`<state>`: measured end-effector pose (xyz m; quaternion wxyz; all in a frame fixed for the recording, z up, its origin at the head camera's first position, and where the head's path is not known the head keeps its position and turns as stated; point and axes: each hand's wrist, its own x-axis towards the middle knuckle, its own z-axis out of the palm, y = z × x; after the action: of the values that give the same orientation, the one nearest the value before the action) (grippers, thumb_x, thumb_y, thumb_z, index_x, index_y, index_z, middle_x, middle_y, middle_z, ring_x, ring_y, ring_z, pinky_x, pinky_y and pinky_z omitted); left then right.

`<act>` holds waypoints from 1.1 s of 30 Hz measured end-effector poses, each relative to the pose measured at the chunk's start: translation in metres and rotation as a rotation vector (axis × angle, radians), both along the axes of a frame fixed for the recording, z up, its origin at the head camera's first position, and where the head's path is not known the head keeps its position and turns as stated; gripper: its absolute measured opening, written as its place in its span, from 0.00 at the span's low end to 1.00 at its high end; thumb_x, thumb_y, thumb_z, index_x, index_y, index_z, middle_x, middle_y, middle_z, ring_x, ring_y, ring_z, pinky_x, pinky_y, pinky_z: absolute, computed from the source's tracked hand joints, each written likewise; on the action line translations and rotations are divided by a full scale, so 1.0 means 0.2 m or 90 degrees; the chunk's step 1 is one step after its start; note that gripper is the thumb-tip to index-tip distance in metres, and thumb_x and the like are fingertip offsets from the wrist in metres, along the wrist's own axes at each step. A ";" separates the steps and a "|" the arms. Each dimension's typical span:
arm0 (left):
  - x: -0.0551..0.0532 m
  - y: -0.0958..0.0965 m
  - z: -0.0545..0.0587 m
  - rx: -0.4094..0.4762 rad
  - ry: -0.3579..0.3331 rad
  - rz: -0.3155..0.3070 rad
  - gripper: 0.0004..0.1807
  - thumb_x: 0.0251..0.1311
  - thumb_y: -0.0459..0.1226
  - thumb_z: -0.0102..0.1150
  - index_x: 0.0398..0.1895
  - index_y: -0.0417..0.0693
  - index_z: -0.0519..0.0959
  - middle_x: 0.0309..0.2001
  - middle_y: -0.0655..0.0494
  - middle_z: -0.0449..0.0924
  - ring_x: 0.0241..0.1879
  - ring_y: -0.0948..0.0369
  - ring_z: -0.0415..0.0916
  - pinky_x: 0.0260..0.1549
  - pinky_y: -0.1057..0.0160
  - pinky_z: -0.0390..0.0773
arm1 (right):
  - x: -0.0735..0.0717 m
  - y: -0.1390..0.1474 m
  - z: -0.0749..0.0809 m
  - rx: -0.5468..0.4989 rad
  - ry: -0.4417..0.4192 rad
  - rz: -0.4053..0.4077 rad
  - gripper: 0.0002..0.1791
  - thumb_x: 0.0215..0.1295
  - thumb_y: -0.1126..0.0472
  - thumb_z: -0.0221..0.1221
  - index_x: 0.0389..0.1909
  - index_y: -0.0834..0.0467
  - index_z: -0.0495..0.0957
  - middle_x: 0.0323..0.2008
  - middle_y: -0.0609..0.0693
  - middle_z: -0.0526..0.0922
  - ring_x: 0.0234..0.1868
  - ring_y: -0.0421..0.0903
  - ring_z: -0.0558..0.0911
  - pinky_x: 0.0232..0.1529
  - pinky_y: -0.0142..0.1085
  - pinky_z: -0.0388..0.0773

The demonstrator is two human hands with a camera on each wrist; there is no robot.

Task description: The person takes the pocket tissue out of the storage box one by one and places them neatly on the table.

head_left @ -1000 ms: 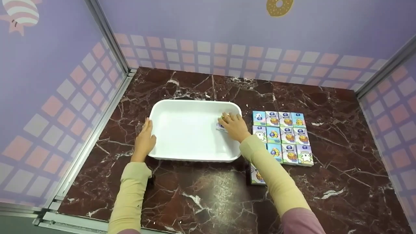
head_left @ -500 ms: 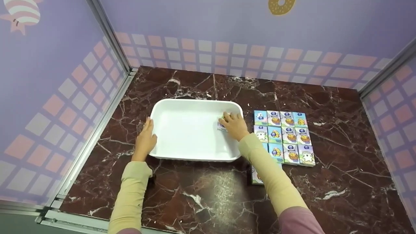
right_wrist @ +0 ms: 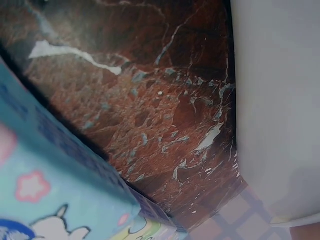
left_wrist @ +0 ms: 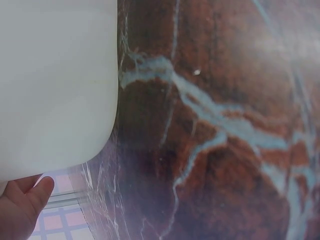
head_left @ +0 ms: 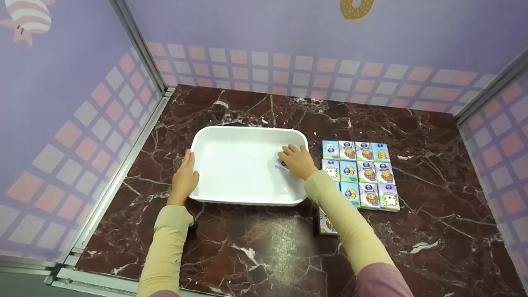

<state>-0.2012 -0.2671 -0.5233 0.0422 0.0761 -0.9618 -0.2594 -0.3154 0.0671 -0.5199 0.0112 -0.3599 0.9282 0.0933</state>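
Note:
A white rectangular tray [head_left: 239, 165] with raised walls sits on the marble table. My left hand [head_left: 184, 179] rests against its left wall with straight fingers; the left wrist view shows that hand's thumb [left_wrist: 40, 195] beside the tray's corner. Inside the tray, near the right wall, my right hand [head_left: 298, 161] bends its fingers over a small printed box [head_left: 281, 164]. Only the box's left part shows, the rest being hidden under the hand. In the right wrist view, the tray wall [right_wrist: 280, 110] fills the right side.
Right of the tray, several small cartoon-printed boxes [head_left: 366, 171] lie in tight rows. Another box [head_left: 327, 225] lies nearer, partly covered by the right sleeve [head_left: 350, 231]. Purple panels [head_left: 264, 29] enclose the table at the back and sides.
The box under my right hand has turned slightly and shows a little lower, with the fingertips shifting over it. My left hand and the tray stay in place.

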 end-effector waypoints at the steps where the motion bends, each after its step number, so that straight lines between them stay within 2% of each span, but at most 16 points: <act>1: 0.00 0.00 0.00 0.001 0.002 0.001 0.33 0.56 0.31 0.42 0.67 0.39 0.48 0.69 0.48 0.42 0.27 0.44 0.68 0.23 0.53 0.67 | 0.00 0.00 0.00 -0.006 -0.009 0.002 0.32 0.43 0.59 0.62 0.54 0.52 0.65 0.56 0.52 0.68 0.59 0.52 0.65 0.56 0.52 0.63; 2: 0.00 0.00 0.00 0.004 0.003 0.003 0.33 0.56 0.31 0.42 0.67 0.39 0.48 0.70 0.48 0.42 0.26 0.45 0.68 0.23 0.53 0.68 | 0.01 0.00 0.01 -0.011 -0.017 0.003 0.32 0.42 0.58 0.62 0.53 0.52 0.66 0.54 0.52 0.69 0.58 0.52 0.66 0.55 0.51 0.64; 6: 0.01 0.00 0.00 0.006 0.017 0.001 0.33 0.55 0.30 0.43 0.66 0.39 0.49 0.69 0.48 0.43 0.39 0.41 0.70 0.28 0.49 0.69 | 0.02 -0.01 0.02 -0.041 -0.028 0.005 0.29 0.41 0.55 0.62 0.49 0.54 0.68 0.42 0.54 0.74 0.46 0.54 0.74 0.46 0.48 0.70; 9: 0.01 0.00 -0.01 0.006 0.022 0.001 0.33 0.55 0.30 0.44 0.66 0.38 0.50 0.69 0.47 0.44 0.38 0.40 0.70 0.30 0.48 0.69 | 0.03 -0.01 0.02 -0.047 -0.029 -0.005 0.27 0.42 0.52 0.61 0.47 0.55 0.69 0.36 0.55 0.76 0.37 0.55 0.76 0.36 0.46 0.74; 11: 0.01 0.00 -0.01 0.008 0.023 0.001 0.33 0.55 0.30 0.44 0.66 0.38 0.50 0.69 0.46 0.44 0.37 0.40 0.70 0.31 0.47 0.69 | 0.04 -0.01 0.02 -0.043 -0.036 -0.014 0.29 0.43 0.48 0.61 0.47 0.56 0.68 0.35 0.56 0.77 0.34 0.55 0.77 0.32 0.46 0.75; 14: 0.01 0.00 0.00 0.009 0.026 0.001 0.33 0.55 0.30 0.44 0.66 0.38 0.50 0.69 0.46 0.44 0.46 0.39 0.68 0.33 0.47 0.70 | 0.04 -0.01 0.01 -0.040 -0.057 -0.027 0.34 0.43 0.42 0.61 0.50 0.56 0.67 0.35 0.56 0.78 0.34 0.55 0.78 0.30 0.46 0.76; 17: 0.00 0.00 0.00 0.008 0.027 0.001 0.33 0.55 0.30 0.44 0.66 0.38 0.50 0.69 0.46 0.44 0.51 0.39 0.66 0.32 0.48 0.70 | 0.04 -0.01 0.02 -0.034 -0.078 -0.035 0.40 0.43 0.36 0.59 0.55 0.56 0.65 0.38 0.57 0.78 0.34 0.55 0.78 0.31 0.46 0.76; 20: 0.00 0.00 0.00 0.004 0.021 0.000 0.33 0.55 0.30 0.44 0.66 0.38 0.49 0.69 0.47 0.43 0.42 0.40 0.69 0.31 0.48 0.69 | 0.03 -0.01 0.01 -0.046 -0.083 -0.035 0.42 0.46 0.33 0.55 0.58 0.55 0.63 0.41 0.56 0.77 0.37 0.55 0.78 0.34 0.46 0.76; 22: 0.00 0.00 0.00 0.004 0.013 0.001 0.33 0.56 0.30 0.43 0.67 0.39 0.49 0.69 0.47 0.42 0.37 0.41 0.70 0.32 0.48 0.69 | 0.03 -0.01 0.01 -0.070 -0.070 -0.024 0.39 0.53 0.35 0.50 0.59 0.55 0.61 0.47 0.57 0.75 0.42 0.56 0.77 0.38 0.47 0.76; 25: 0.00 0.00 0.00 -0.001 0.006 0.002 0.33 0.56 0.30 0.43 0.67 0.38 0.48 0.69 0.47 0.43 0.30 0.44 0.69 0.31 0.48 0.69 | 0.03 0.00 0.00 -0.109 -0.034 0.008 0.31 0.60 0.46 0.48 0.63 0.55 0.58 0.59 0.57 0.65 0.54 0.56 0.71 0.47 0.50 0.73; 27: 0.00 0.00 0.00 0.000 0.007 0.001 0.33 0.56 0.30 0.43 0.67 0.38 0.48 0.69 0.46 0.43 0.24 0.46 0.68 0.27 0.51 0.69 | 0.03 0.00 0.00 -0.106 -0.002 0.039 0.32 0.59 0.53 0.49 0.65 0.54 0.54 0.66 0.56 0.55 0.61 0.55 0.64 0.53 0.52 0.69; 29: 0.00 0.00 0.00 0.001 0.014 0.000 0.33 0.55 0.30 0.43 0.67 0.38 0.49 0.69 0.46 0.44 0.20 0.49 0.65 0.22 0.53 0.68 | 0.03 0.01 0.00 -0.086 0.026 0.070 0.36 0.56 0.57 0.52 0.67 0.53 0.50 0.68 0.54 0.49 0.66 0.53 0.58 0.57 0.53 0.65; 31: 0.01 0.00 0.00 0.004 0.019 -0.002 0.33 0.55 0.30 0.43 0.66 0.39 0.49 0.69 0.46 0.44 0.20 0.48 0.66 0.21 0.54 0.67 | 0.03 0.01 0.00 -0.053 0.045 0.092 0.39 0.55 0.58 0.54 0.68 0.51 0.48 0.69 0.52 0.46 0.68 0.52 0.52 0.60 0.53 0.61; 33: 0.01 0.01 0.00 0.007 0.025 -0.002 0.33 0.55 0.30 0.43 0.66 0.38 0.50 0.69 0.46 0.45 0.29 0.44 0.71 0.24 0.52 0.69 | 0.04 0.02 -0.01 -0.017 0.062 0.107 0.41 0.54 0.59 0.55 0.68 0.49 0.47 0.70 0.51 0.45 0.69 0.50 0.49 0.61 0.54 0.58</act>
<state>-0.2002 -0.2660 -0.5236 0.0605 0.0700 -0.9595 -0.2661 -0.3080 0.0709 -0.5214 -0.0463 -0.4315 0.8955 0.0989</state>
